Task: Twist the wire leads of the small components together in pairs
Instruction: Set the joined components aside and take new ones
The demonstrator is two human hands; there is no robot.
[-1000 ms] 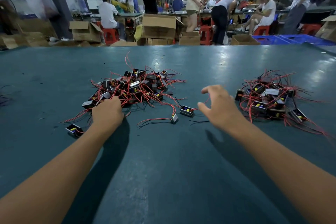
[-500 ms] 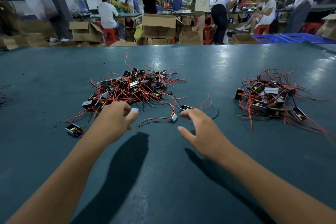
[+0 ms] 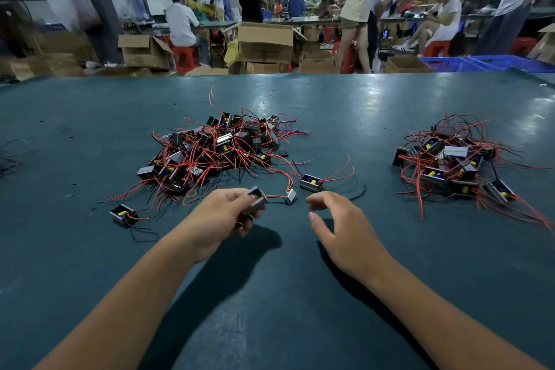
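1. The left hand [image 3: 222, 216] pinches a small component [image 3: 257, 201] above the green tabletop [image 3: 270, 294]; the right hand [image 3: 336, 219] hovers beside it, fingers loosely curled, holding nothing.
2. Just beyond lie two loose components [image 3: 311, 182]; farther back, the main pile [image 3: 216, 150]; a second pile [image 3: 450, 162] sits well right.

Your table [image 3: 90, 249] is dark teal with pale glare patches. The pile [image 3: 222, 150] mixes black and silver parts with yellow spots, trailing red and black leads. The part [image 3: 257, 202] you hold is black and silver. Beyond sit brown boxes [image 3: 264, 42], red stools [image 3: 186, 57] and blue crates [image 3: 480, 64].
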